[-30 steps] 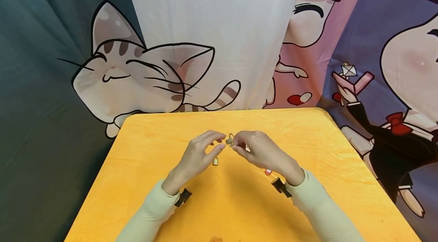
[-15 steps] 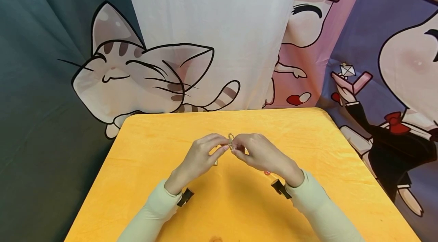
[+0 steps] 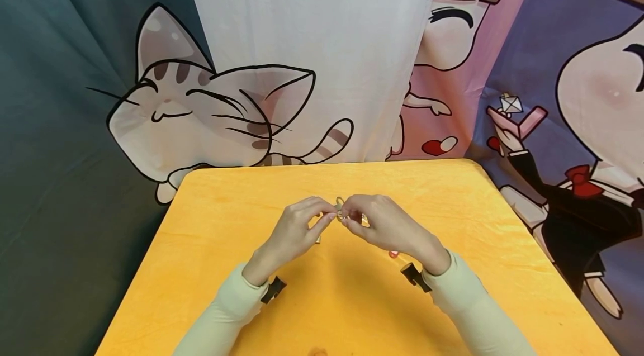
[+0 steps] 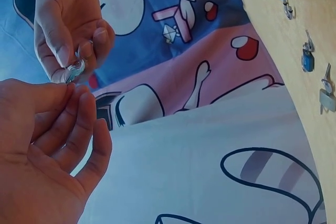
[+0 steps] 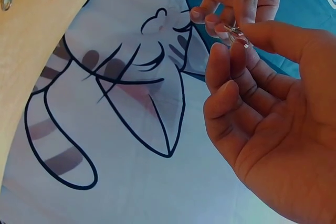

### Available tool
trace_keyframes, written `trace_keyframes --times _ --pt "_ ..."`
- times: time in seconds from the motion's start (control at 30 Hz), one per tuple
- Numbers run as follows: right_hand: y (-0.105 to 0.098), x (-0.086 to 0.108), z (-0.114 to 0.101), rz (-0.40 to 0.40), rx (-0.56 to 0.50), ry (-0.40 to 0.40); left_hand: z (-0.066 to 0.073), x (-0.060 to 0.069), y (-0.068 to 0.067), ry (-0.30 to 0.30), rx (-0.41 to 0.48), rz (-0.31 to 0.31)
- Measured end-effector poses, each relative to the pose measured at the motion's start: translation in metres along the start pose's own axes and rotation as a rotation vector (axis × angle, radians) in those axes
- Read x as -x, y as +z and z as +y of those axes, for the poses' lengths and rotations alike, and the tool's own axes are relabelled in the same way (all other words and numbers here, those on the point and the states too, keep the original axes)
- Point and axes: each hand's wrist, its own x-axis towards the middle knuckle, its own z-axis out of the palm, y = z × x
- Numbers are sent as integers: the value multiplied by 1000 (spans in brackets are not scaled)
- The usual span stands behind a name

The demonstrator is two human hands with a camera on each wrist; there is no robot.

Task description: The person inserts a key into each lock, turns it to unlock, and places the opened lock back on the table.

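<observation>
Fingertip to fingertip, both hands meet above the middle of the table around a small shiny metal piece (image 4: 75, 70), which looks like a key on a ring; its exact form is hard to tell. My left hand (image 3: 297, 230) pinches one end between thumb and forefinger. My right hand (image 3: 384, 224) pinches the other end, its remaining fingers curled loosely. In the right wrist view the metal piece (image 5: 238, 36) shows a thin loop between the fingertips. In the head view a gold loop (image 3: 340, 200) rises between the hands.
Padlocks lie on the yellow table (image 3: 322, 311): a red one (image 3: 394, 254) below the right wrist and a gold one (image 3: 318, 240), mostly hidden by the left hand. The left wrist view shows padlocks, one blue-looking (image 4: 308, 59), with keys. A printed cloth (image 3: 322, 20) hangs behind.
My left hand has moved slightly right and closed its thumb and forefinger on the metal piece, covering more of the gold padlock. The right hand has barely moved.
</observation>
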Motion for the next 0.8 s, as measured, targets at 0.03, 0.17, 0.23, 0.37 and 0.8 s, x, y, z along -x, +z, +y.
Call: trace_keyframes --times 0.03,0.17,0.23,0.37,0.8 --pt "0 0 0 7 1 4 0 0 0 1 -1 4" --pt "-1 2 1 44 3 23 1 -1 1 -21 -7 22" --pt "0 2 1 70 2 24 2 -2 2 -38 1 38" --pt "4 3 1 130 -11 8 6 -5 4 -89 43 74" --pt "16 6 2 232 -6 -7 14 -10 12 -174 131 154"
